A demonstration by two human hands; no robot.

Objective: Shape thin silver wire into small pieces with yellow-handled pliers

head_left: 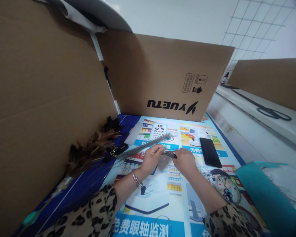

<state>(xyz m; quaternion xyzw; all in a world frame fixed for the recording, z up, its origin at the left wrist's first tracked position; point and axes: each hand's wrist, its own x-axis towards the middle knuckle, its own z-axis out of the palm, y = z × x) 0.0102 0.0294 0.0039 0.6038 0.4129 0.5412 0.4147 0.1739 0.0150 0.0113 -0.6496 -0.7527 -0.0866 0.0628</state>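
Note:
My right hand (186,161) is closed around the handles of small pliers (171,154), whose jaws point left. At the tip of the jaws my left hand (151,159), with a metal bracelet (137,179) on its wrist, pinches what looks like a thin wire; the fingers mostly hide it. Beyond the left hand lies a long bundle of thin metal wires (144,145), slanting across the printed table cover (155,197). A loose bent wire (171,223) rests on the cover near the front.
A black phone (210,152) lies right of my hands. Farther right are a round tin (227,188) and a teal box (268,194). Brown feathers (88,151) and a black key fob (121,149) lie left. Cardboard (162,75) walls the back; scissors (273,113) rest on a ledge.

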